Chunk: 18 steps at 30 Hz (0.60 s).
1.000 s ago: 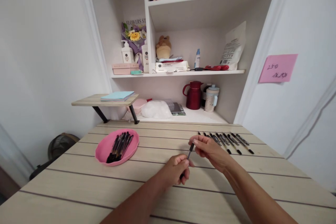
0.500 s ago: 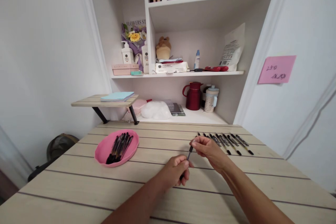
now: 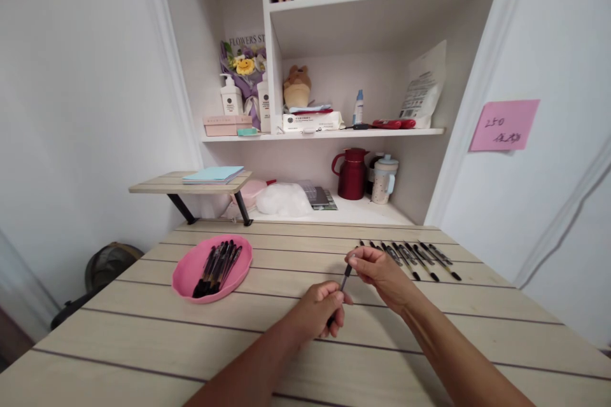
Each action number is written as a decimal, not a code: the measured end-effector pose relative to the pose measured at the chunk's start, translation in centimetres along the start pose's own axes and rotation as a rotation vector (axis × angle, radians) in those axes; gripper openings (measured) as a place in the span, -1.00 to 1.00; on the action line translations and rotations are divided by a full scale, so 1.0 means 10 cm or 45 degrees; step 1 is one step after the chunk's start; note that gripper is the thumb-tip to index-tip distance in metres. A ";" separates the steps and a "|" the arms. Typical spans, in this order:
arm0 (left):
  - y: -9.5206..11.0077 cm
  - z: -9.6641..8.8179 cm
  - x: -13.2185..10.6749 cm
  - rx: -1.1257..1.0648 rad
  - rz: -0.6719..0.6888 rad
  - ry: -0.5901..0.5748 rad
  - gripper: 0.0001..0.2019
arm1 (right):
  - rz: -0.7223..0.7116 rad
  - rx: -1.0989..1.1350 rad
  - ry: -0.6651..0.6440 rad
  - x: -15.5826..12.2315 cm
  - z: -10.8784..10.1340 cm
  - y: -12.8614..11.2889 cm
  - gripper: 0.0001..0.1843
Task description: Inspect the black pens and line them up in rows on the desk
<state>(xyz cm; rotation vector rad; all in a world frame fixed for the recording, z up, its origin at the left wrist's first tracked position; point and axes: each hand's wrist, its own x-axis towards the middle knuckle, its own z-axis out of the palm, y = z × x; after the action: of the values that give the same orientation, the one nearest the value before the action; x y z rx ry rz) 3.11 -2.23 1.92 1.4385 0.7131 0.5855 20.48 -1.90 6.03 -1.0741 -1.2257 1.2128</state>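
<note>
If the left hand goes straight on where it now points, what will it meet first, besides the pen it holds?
Most likely the right hand, which is at the upper end of the same pen, though depth is hard to judge from one view.

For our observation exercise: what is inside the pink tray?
Inside the pink tray lies a bunch of dark pens, overlapping. The tray's floor beneath them is hidden, and whether more pens lie underneath cannot be seen.
</note>
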 end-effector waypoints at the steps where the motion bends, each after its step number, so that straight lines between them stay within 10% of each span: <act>1: 0.00 0.00 0.00 0.002 -0.004 -0.002 -0.68 | -0.003 0.001 -0.009 0.00 0.00 0.00 -0.67; 18: -0.05 -0.02 0.02 -0.003 -0.013 0.015 -0.70 | 0.005 -0.012 0.027 0.01 0.00 0.03 -0.70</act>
<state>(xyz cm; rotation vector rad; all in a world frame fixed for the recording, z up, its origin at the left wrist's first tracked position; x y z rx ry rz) 3.10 -1.99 1.38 1.4294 0.7282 0.5871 20.45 -1.77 5.72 -1.0941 -1.2150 1.1967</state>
